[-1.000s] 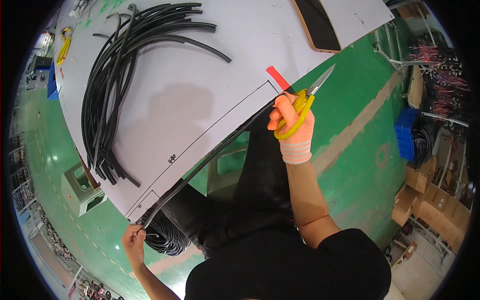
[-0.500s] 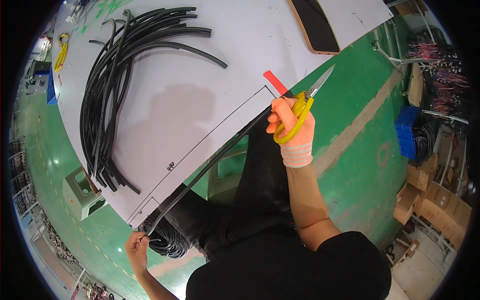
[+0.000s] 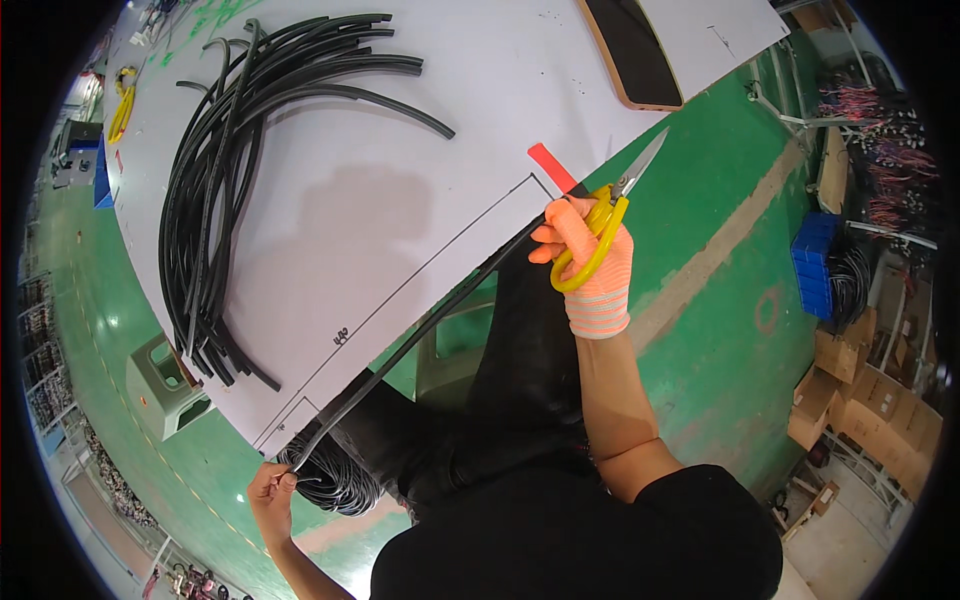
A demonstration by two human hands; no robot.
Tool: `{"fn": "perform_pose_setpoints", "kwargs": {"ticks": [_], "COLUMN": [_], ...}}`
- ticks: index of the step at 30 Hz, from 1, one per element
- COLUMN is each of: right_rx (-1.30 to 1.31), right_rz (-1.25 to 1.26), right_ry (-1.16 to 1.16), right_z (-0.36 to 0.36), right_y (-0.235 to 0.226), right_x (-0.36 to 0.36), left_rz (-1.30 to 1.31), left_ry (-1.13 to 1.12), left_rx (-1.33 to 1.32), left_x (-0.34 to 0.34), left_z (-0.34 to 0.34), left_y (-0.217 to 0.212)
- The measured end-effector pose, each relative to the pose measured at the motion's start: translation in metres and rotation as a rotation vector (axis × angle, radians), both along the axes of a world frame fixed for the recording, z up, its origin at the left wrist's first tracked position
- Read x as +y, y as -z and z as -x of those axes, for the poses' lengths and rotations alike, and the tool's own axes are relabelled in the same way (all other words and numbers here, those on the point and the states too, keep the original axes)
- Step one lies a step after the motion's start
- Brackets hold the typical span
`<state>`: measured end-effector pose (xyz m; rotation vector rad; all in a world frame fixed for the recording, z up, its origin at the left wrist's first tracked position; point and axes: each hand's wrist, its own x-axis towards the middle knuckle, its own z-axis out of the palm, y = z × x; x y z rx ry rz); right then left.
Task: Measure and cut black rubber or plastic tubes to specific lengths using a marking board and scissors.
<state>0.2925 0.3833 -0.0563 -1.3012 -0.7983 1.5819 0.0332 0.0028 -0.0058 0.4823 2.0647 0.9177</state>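
A length of black cable or tubing [image 3: 425, 330] runs taut along the table's near edge, beside a drawn measuring line. Its lower-left end is pinched in my bare left hand [image 3: 272, 490]. My right hand [image 3: 590, 255], in an orange knit glove, grips the upper-right end. That same hand also carries scissors [image 3: 600, 240] with yellow handles, their blades pointing up and away past the table edge. Just beyond the gloved fingers, a red strip [image 3: 550, 163] with a black end lies at the table edge; whether it joins the cable is hidden.
On the white tabletop [image 3: 480, 120] lies a bundle of cut black tubes [image 3: 205, 210], with a phone [image 3: 632, 55] at the far right. A coil of dark cable [image 3: 335, 482] sits below the left corner. A blue crate [image 3: 810, 265] and cardboard boxes [image 3: 880, 410] stand at the right.
My right hand has shifted very slightly, with the scissors and cable end in it. My left hand keeps its pinch in almost the same place.
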Motion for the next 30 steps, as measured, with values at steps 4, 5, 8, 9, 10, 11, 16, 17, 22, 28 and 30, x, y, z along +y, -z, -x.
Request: {"fn": "perform_pose_setpoints", "kwargs": {"ticks": [4,5,8,9,10,11,16,17,22,28,30], "right_rx": [-0.027,-0.029,-0.043,-0.055,-0.063,-0.049,-0.167,-0.153,-0.009,-0.045,-0.063], "right_rz": [0.006,0.003,0.021,0.024,0.031,0.038,-0.081,-0.075,-0.106,-0.184,-0.206], "right_ry": [-0.009,-0.008,-0.033,-0.027,-0.032,-0.063,-0.124,-0.104,-0.247,-0.246,-0.272], "right_z": [-0.004,-0.006,-0.008,-0.008,-0.004,-0.001,-0.009,-0.013,-0.049,-0.017,-0.024], "right_y": [-0.005,-0.006,-0.007,-0.007,-0.007,-0.005,0.013,0.015,0.036,0.023,0.025], "right_x": [0.001,0.003,0.005,0.005,0.005,0.005,0.005,0.007,0.041,0.015,0.02], "left_rz": [-0.003,-0.008,0.009,0.012,0.025,0.041,0.137,0.141,-0.052,-0.084,-0.091], "left_ry": [0.008,0.008,0.01,-0.002,-0.004,-0.014,0.062,0.078,0.099,0.034,0.05], "left_rx": [0.004,0.002,0.019,0.023,0.03,0.04,0.188,0.131,0.056,0.039,0.06], "left_x": [0.003,0.005,0.007,0.007,0.003,-0.001,0.008,0.014,0.024,-0.002,-0.003], "left_z": [0.0,0.0,-0.002,-0.003,-0.003,-0.002,-0.001,0.003,0.021,0.027,0.026], "left_y": [0.001,0.002,0.001,0.0,-0.002,-0.005,-0.01,-0.011,-0.021,-0.014,-0.012]}}
